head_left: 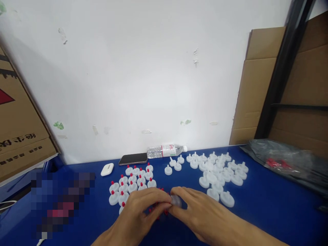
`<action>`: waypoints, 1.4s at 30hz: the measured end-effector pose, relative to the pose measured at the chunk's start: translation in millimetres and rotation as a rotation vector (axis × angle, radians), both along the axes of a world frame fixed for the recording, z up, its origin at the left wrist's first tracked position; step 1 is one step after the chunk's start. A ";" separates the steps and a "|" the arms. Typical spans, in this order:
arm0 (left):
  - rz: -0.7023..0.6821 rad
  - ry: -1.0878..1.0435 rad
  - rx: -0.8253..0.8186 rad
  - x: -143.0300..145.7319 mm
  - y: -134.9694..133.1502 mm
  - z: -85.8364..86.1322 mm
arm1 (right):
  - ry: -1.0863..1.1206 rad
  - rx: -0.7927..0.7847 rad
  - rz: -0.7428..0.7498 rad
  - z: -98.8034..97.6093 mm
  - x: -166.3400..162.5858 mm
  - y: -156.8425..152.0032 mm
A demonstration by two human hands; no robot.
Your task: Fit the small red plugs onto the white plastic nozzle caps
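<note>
Two hands met at six o'clock on the blue table, your left hand and your right hand turned in toward each other. The right fingers pinched a small pale disc piece just off the tabletop, and the left fingers were bunched close with their tips pressed onto that same piece. Whether they also nipped a cap I cannot tell. Loose red caps lay under your palms.

At ten o'clock from your hands stood the capped pieces in rows, each with a red tip. At one o'clock lay the bare white pieces in a loose heap. At twelve, against the wall, lay a water bottle on its side, with a phone and a white earbud case toward eleven. A grey plastic bag sat at two o'clock.

To my eye, the work went best with the disc held by its rim, stem clear and upright, so that a cap could press on straight and not skew.
</note>
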State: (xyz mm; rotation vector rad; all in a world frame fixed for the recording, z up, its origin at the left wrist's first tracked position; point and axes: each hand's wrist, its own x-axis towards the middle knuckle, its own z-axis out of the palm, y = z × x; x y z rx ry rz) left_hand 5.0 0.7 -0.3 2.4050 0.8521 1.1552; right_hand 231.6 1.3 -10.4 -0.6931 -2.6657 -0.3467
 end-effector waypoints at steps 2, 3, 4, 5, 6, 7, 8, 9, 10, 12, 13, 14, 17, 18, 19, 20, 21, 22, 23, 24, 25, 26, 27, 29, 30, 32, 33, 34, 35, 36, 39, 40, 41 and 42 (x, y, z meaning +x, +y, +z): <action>-0.018 -0.004 0.013 1.0 -0.8 0.0 | 0.012 0.047 0.015 0.8 -0.2 0.2; -0.028 -0.005 0.019 1.0 -0.8 0.1 | 0.026 0.077 0.015 1.1 -0.4 0.4; -0.034 -0.006 0.028 0.5 -0.5 0.3 | 0.046 0.109 0.009 1.4 -0.8 0.7; -0.036 -0.009 0.044 -0.4 0.0 0.4 | 0.067 0.138 0.004 1.6 -1.3 1.0; -0.030 -0.011 0.065 -1.6 0.8 0.4 | 0.093 0.160 -0.003 1.6 -1.8 1.2; -0.014 -0.011 0.084 -3.0 1.7 0.4 | 0.123 0.178 -0.008 1.5 -2.4 1.3; 0.010 -0.010 0.098 -4.4 2.6 0.3 | 0.154 0.190 -0.013 1.2 -3.0 1.4; 0.041 -0.009 0.104 -5.8 3.6 0.2 | 0.184 0.194 -0.018 0.7 -3.5 1.4; 0.069 -0.002 0.107 -7.0 4.5 0.0 | 0.212 0.195 -0.023 0.0 -4.0 1.4; 0.100 0.045 0.146 -8.7 6.0 -0.8 | 0.252 0.197 -0.026 -1.5 -4.8 1.4; 0.104 0.092 0.187 -9.3 6.8 -1.3 | 0.265 0.192 -0.025 -2.3 -5.0 1.3; 0.098 0.144 0.247 -9.8 7.5 -2.0 | 0.276 0.183 -0.024 -2.9 -5.1 1.1; 0.076 0.249 0.469 -10.8 9.4 -4.4 | 0.314 0.167 -0.020 -4.2 -4.9 -0.2; 0.073 0.263 0.525 -10.9 9.7 -4.9 | 0.329 0.167 -0.018 -4.3 -4.7 -0.8; 0.071 0.269 0.565 -10.8 9.6 -5.2 | 0.343 0.171 -0.012 -4.4 -4.5 -1.4; 0.071 0.277 0.586 -10.5 9.2 -5.1 | 0.357 0.179 -0.003 -4.4 -4.4 -1.9; 0.077 0.294 0.590 -9.9 8.4 -4.7 | 0.374 0.186 0.013 -4.3 -4.2 -2.2; 0.085 0.317 0.588 -9.1 7.3 -4.1 | 0.391 0.184 0.033 -4.2 -4.0 -2.3; 0.098 0.344 0.580 -8.1 6.2 -3.3 | 0.411 0.177 0.056 -4.0 -3.8 -2.3; 0.113 0.370 0.570 -7.0 5.1 -2.5 | 0.422 0.163 0.075 -3.6 -3.5 -2.2; 0.128 0.393 0.563 -5.8 4.2 -1.9 | 0.425 0.140 0.090 -3.0 -3.1 -2.0; 0.144 0.413 0.558 -4.7 3.7 -1.5 | 0.423 0.119 0.102 -2.2 -2.6 -1.9; 0.162 0.428 0.555 -3.7 3.7 -1.4 | 0.419 0.106 0.115 -1.1 -1.9 -1.8; 0.195 0.448 0.554 -2.6 4.6 -2.1 | 0.408 0.118 0.153 1.8 -0.3 -2.0; 0.207 0.461 0.555 -2.5 5.2 -2.7 | 0.409 0.136 0.177 3.5 0.5 -2.2; 0.207 0.481 0.556 -3.3 5.7 -3.6 | 0.415 0.176 0.221 7.1 1.8 -3.1; 0.200 0.482 0.556 -4.0 5.1 -3.7 | 0.414 0.187 0.236 8.8 2.2 -3.6; 0.189 0.481 0.550 -4.8 3.8 -3.3 | 0.410 0.190 0.246 10.3 2.4 -4.2; 0.177 0.476 0.533 -5.5 1.8 -2.6 | 0.409 0.192 0.254 11.6 2.5 -4.8; 0.161 0.466 0.509 -6.1 -0.7 -1.5 | 0.407 0.199 0.263 12.6 2.5 -5.3; 0.088 0.407 0.422 -6.2 -9.0 1.8 | 0.391 0.226 0.262 14.2 3.4 -6.6; 0.068 0.383 0.400 -5.7 -11.1 2.2 | 0.378 0.230 0.263 14.4 4.1 -7.0; 0.052 0.358 0.387 -5.1 -12.4 2.0 | 0.367 0.231 0.271 14.3 5.1 -7.2; 0.040 0.336 0.381 -4.5 -13.1 1.4 | 0.359 0.226 0.283 14.1 6.2 -7.2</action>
